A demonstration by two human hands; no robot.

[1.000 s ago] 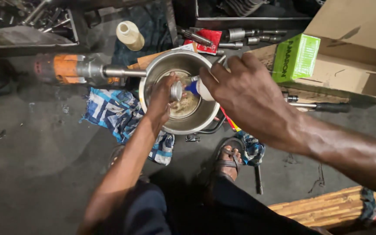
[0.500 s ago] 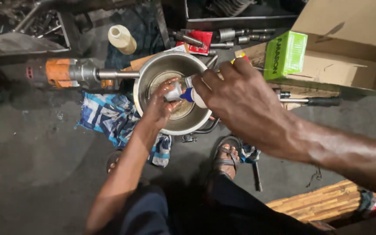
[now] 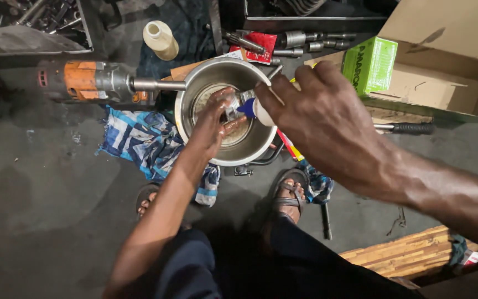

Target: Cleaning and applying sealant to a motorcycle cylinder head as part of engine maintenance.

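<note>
Both hands have shifted since half a second ago: the left hand (image 3: pixel 215 123) has slid a little nearer inside the steel pot (image 3: pixel 261 145), and the right hand (image 3: pixel 327 119) now shows more of the small tube (image 3: pixel 248 107) it carries. That tube — white body, blue collar, silvery tip — lies with its long axis nearly level across the pot's mouth, tip pointing left toward the left hand. Its right end is buried in the right hand, so its full length cannot be made out, and the tip is partly lost against the left fingers.

Right-hand fingers are curled together and clamped on the tube's body. Left-hand fingers are slightly spread, reaching down into the pot and pressed against its pale inner disc; whether they pinch anything small there cannot be told, since the palm hides the spot.

Steel and round, the pot sits on the grey floor (image 3: pixel 45 210) in the middle of the scene, its near rim between the person's sandalled feet (image 3: pixel 291 191). A blue patterned cloth (image 3: pixel 142 141) lies under it to the left. Far left rests an orange power tool (image 3: pixel 87 80) whose metal shaft reaches the pot's rim. Beyond the pot stand a cream bottle (image 3: pixel 160 39) and a red packet (image 3: pixel 258 47) among sockets — to the right, a green box (image 3: pixel 370 65) beside a cardboard carton (image 3: pixel 449 50), cut off by the frame edge.
</note>
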